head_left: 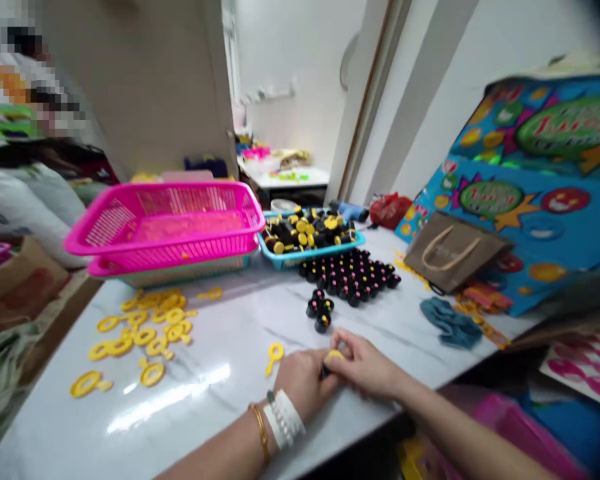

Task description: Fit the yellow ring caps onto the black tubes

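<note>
Close to the table's front edge, my left hand [303, 380] and my right hand [367, 363] meet around a small black cup-shaped piece with a round yellow part [335, 355]. Both hands are closed on it, and the fingers hide most of its shape. Just left of my left hand lies one yellow ring with a short handle [275, 355]. Beyond my fingers stand a few black cups [323, 319] with pink and yellow bits inside. Behind them, many similar black cups [353, 275] are set out in rows.
Yellow handled rings [145, 337] lie scattered on the white marbled table [205, 427]. Stacked pink baskets [165, 250] stand at the back left, beside a blue basket [310, 253] of black-and-yellow pieces. At right are a brown paper bag [453, 253], a blue cloth [450, 323] and printed boxes [545, 220].
</note>
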`<state>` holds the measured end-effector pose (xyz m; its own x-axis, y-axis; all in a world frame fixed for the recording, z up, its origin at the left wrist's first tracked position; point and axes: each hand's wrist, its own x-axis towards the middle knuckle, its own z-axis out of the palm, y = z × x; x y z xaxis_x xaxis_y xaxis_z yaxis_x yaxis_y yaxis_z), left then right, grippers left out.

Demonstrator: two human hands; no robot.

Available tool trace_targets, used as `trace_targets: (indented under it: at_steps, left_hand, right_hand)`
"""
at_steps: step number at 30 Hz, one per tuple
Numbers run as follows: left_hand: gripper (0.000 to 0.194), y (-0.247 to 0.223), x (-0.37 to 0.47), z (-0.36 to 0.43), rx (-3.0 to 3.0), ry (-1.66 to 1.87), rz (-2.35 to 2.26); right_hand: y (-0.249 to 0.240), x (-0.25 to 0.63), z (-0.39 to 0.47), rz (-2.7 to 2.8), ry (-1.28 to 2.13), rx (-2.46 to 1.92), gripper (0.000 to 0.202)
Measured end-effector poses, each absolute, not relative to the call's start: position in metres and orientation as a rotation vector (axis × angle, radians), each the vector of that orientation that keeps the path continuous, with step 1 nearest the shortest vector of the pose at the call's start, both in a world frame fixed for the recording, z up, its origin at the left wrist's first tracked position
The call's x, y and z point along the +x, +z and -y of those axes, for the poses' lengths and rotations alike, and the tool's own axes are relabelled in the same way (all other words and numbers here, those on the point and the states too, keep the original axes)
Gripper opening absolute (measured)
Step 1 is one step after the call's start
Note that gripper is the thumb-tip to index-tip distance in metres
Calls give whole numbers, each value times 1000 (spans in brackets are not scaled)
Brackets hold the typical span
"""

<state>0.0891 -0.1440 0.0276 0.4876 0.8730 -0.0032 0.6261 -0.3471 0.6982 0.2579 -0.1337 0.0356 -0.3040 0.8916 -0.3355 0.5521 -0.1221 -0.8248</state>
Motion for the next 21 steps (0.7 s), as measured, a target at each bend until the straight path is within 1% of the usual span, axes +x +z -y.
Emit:
trace_targets:
  at_steps: [2,4,6,9,12,15,18,21]
  left_hand:
    - [15,27,87,145,2139,524,-1211]
    - [16,30,84,145,2185,517,-1222]
    - [24,38,80,145,2215,498,-1254]
    - [41,54,68,141,2231,536,-1310]
    - [38,63,47,137,2212,641,-1384]
    - [34,54,23,135,2154,649,-1480]
    - [29,38,5,134,2060,636,-1570]
    - [28,28,-2,131,2059,667,-1596]
  right_hand:
    - [43,255,138,2085,962,-1598,20]
    - [59,254,137,2291,692,-1573,19]
    - [81,257,125,2371,680,-1527,15]
    - [115,262,78,2246,700,-1465,11]
    - [145,264,6,2079,445,-1528,15]
    - [167,263,-63,1933,205,-1583,20]
    - [175,260,-110,1861,43,-1587,26]
    - [173,247,-129,1920,-14,-1528,27]
